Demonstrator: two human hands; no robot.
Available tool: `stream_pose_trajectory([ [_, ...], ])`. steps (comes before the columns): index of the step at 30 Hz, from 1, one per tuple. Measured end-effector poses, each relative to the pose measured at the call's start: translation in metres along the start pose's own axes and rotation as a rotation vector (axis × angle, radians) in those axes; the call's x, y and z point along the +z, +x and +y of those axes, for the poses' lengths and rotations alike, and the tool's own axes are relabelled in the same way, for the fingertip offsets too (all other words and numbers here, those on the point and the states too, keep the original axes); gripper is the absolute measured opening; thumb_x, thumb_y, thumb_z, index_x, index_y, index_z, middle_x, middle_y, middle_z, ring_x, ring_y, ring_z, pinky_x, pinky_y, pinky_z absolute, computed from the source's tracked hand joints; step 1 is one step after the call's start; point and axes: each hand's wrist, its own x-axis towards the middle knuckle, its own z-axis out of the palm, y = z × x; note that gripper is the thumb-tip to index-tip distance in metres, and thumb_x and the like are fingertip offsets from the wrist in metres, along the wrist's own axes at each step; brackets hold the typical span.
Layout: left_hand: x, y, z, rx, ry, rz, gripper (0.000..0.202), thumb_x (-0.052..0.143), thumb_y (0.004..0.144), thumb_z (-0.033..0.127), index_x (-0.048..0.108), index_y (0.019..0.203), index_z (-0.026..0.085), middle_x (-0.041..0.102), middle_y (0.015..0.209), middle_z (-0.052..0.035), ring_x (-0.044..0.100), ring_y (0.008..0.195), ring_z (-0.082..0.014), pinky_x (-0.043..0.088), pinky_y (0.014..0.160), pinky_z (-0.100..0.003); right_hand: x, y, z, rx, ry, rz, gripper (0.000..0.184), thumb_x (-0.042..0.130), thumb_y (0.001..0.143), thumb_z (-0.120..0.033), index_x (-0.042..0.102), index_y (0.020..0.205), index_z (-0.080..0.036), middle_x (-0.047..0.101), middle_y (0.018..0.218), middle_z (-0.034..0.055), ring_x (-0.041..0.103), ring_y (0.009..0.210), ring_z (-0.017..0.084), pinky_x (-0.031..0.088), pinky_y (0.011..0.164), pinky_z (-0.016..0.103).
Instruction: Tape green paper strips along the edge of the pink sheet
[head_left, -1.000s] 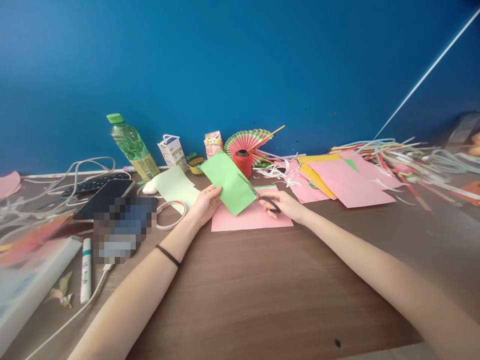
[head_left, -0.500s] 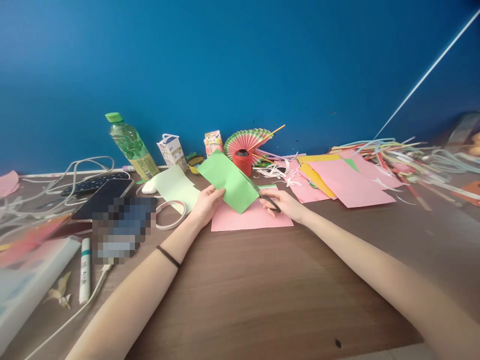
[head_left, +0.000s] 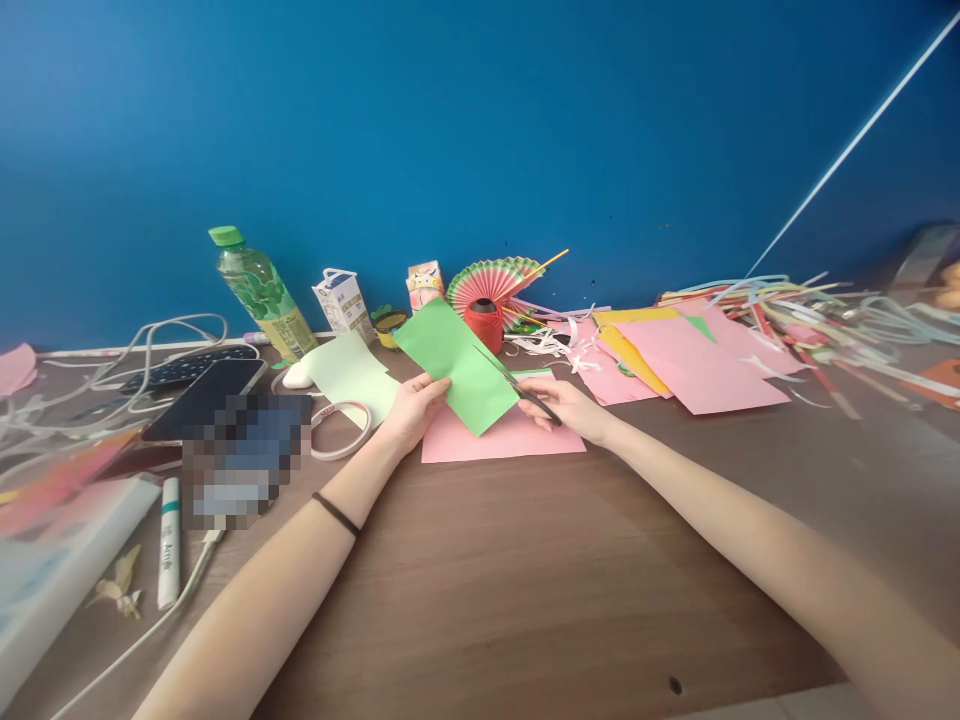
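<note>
My left hand (head_left: 411, 410) pinches the lower left edge of a green paper sheet (head_left: 450, 362) and holds it up off the table. My right hand (head_left: 564, 407) grips black-handled scissors (head_left: 517, 386), whose blades are open and bite into the sheet's right edge. Under both hands a pink sheet (head_left: 517, 442) lies flat on the brown wooden table (head_left: 525, 580). A pale green sheet (head_left: 346, 372) rests just left of my left hand.
A tape ring (head_left: 343, 428), phone (head_left: 204, 397), glue pen (head_left: 169, 541) and cables lie at left. A green bottle (head_left: 259, 292), small cartons (head_left: 343, 303), red thread spool (head_left: 484, 322) and paper fan (head_left: 493, 280) line the blue wall. Pink and yellow sheets (head_left: 694, 368) and paper strips (head_left: 825, 310) spread right.
The scissor blades closed on the green sheet half a second ago and have opened again further along it. The sheet has shifted slightly in my left hand.
</note>
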Motion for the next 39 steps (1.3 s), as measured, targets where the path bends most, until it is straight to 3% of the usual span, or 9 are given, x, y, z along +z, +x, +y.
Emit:
stream_pose_trajectory([
  [18, -0.0051, 0.0020, -0.0020, -0.016, 0.028, -0.050, 0.027, 0.070, 0.064, 0.021, 0.069, 0.090, 0.014, 0.070, 0.097, -0.0090, 0.061, 0.097, -0.0236, 0.042, 0.090, -0.035, 0.0012, 0.0014, 0.0027, 0.005, 0.054, 0.017, 0.029, 0.057, 0.076, -0.038, 0.058, 0.095, -0.016, 0.041, 0.065, -0.0041, 0.035, 0.046, 0.004, 0.030, 0.050, 0.025],
  [27, -0.0031, 0.0013, -0.0008, -0.014, 0.016, -0.049, 0.028, 0.071, 0.063, 0.022, 0.069, 0.089, 0.014, 0.070, 0.096, -0.0092, 0.061, 0.097, -0.0238, 0.041, 0.090, -0.036, 0.0014, 0.0020, 0.0038, 0.008, 0.034, 0.028, 0.034, 0.057, 0.076, -0.039, 0.060, 0.101, -0.017, 0.037, 0.063, -0.0047, 0.033, 0.044, 0.004, 0.028, 0.048, 0.024],
  [39, -0.0048, 0.0014, -0.0017, -0.019, -0.001, -0.055, 0.026, 0.070, 0.065, 0.020, 0.069, 0.090, 0.014, 0.070, 0.096, -0.0086, 0.061, 0.096, -0.0231, 0.042, 0.090, -0.035, 0.0014, 0.0021, 0.0048, -0.002, 0.035, 0.040, 0.033, 0.058, 0.074, -0.037, 0.062, 0.101, -0.018, 0.042, 0.068, -0.0020, 0.031, 0.044, 0.004, 0.027, 0.045, 0.023],
])
